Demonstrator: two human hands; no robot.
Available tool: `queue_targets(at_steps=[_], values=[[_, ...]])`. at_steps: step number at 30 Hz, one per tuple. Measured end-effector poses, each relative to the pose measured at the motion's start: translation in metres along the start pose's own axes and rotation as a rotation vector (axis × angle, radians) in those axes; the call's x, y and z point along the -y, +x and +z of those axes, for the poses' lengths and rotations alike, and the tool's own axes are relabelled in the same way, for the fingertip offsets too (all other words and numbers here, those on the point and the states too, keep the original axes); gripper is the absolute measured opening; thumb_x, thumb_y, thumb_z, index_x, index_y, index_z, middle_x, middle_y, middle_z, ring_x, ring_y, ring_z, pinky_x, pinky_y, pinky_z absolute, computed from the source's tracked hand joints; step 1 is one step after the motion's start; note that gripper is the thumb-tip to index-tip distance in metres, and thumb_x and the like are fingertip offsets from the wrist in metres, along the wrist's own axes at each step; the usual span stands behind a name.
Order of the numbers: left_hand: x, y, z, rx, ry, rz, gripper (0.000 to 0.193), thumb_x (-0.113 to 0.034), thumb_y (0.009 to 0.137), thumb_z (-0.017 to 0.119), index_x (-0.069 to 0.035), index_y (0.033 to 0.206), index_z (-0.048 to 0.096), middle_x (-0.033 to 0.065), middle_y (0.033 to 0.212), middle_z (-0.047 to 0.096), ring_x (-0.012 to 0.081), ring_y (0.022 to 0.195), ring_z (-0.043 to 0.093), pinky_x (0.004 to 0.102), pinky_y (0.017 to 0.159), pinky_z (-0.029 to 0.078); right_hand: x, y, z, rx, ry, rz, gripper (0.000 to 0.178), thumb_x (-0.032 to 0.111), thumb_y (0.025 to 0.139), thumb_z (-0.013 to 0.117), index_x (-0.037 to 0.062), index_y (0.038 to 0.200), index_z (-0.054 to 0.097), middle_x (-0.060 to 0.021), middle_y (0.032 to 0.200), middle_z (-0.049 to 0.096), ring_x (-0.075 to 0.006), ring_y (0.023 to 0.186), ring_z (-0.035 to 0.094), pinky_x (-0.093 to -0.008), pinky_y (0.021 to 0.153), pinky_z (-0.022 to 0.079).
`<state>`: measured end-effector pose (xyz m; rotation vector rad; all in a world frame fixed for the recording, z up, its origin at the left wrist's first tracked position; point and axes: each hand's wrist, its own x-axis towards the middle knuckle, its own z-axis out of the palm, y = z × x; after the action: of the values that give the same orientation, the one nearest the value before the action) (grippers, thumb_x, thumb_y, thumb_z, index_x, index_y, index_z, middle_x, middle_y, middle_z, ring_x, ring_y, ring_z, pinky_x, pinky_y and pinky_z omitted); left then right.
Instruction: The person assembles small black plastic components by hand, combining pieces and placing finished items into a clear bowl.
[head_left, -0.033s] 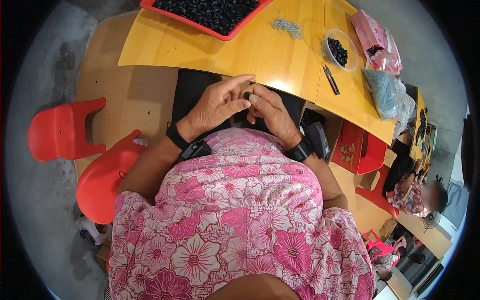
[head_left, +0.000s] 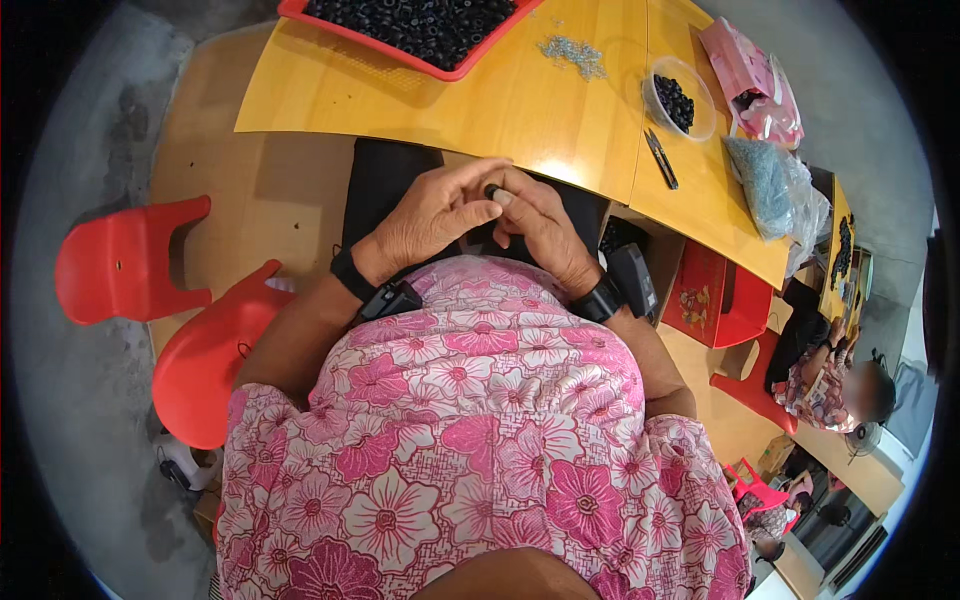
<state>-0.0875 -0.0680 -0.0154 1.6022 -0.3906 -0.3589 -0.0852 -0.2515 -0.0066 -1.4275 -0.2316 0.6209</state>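
Note:
A small black ring-like piece (head_left: pixel 491 190) is pinched at the thumb tip of my right hand (head_left: pixel 540 222), above my lap and just off the table's near edge. My left hand (head_left: pixel 437 212) meets it from the left. Its index finger stretches out over the right fingers, while its thumb reaches under the piece, apart from that finger. The other left fingers are mostly hidden. Beyond the hands, a red tray (head_left: pixel 462 72) heaped with black pieces stands on the yellow table (head_left: pixel 430 115).
Small clear bits (head_left: pixel 573 55) lie loose on the table. To the right are a clear round tub (head_left: pixel 708 112) of black pieces, thread snips (head_left: pixel 661 160), a pink bag (head_left: pixel 745 65) and a plastic bag (head_left: pixel 765 190) of bluish-grey bits. Red chairs (head_left: pixel 205 370) stand at left; a person (head_left: pixel 815 385) sits far right.
My left index finger has dipped slightly and now rests nearer the right fingers. The black piece has barely shifted in the right pinch.

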Motion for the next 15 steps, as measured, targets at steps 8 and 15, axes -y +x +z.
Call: queue_targets(at_steps=[8,15], values=[[-0.0024,0.0055,0.0072,0.109,0.010,0.010,0.037,-0.020,0.096,0.042,0.002,0.125,0.043,0.0105,0.107,0.056,0.0151,0.100,0.053,0.0272,0.088,0.042,0.0039,-0.0009,0.0047,-0.058,-0.331,-0.139,0.026,0.023,0.096,0.043,-0.0005,0.101,0.052,-0.0065,0.067,0.051,-0.0119,0.055,0.050,-0.0262,0.051,0.042],[0.0008,0.0055,0.0124,0.012,-0.020,0.008,0.035,-0.018,0.096,0.041,0.003,0.123,0.044,0.0088,0.102,0.055,0.0130,0.087,0.053,0.0250,0.076,0.045,0.0050,0.0032,0.0055,-0.061,-0.261,-0.080,0.024,0.020,0.096,0.042,0.0004,0.103,0.053,-0.0059,0.067,0.054,-0.0114,0.055,0.053,-0.0249,0.051,0.044]])
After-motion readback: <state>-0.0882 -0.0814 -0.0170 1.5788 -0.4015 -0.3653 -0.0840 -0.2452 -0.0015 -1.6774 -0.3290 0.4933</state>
